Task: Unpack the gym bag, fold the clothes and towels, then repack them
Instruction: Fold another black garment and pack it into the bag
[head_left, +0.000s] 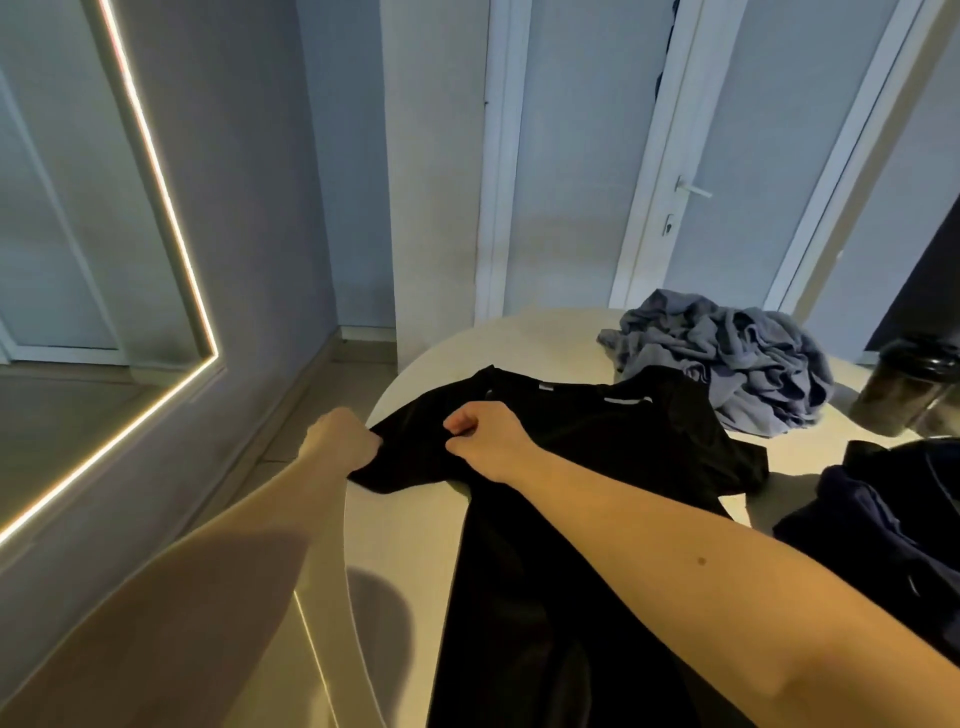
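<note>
Both hands clamped on black shirt (597, 457) spread on desk (405, 530): left hand (345, 441) gripping sleeve, right hand (485, 439) pinching shoulder.

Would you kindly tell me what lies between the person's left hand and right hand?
In the head view, only the sleeve of the black T-shirt spans between the left hand and the right hand; both grip it.

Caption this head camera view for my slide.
Left hand and right hand grip a black T-shirt on a table, crumpled blue-grey cloth behind.
</note>
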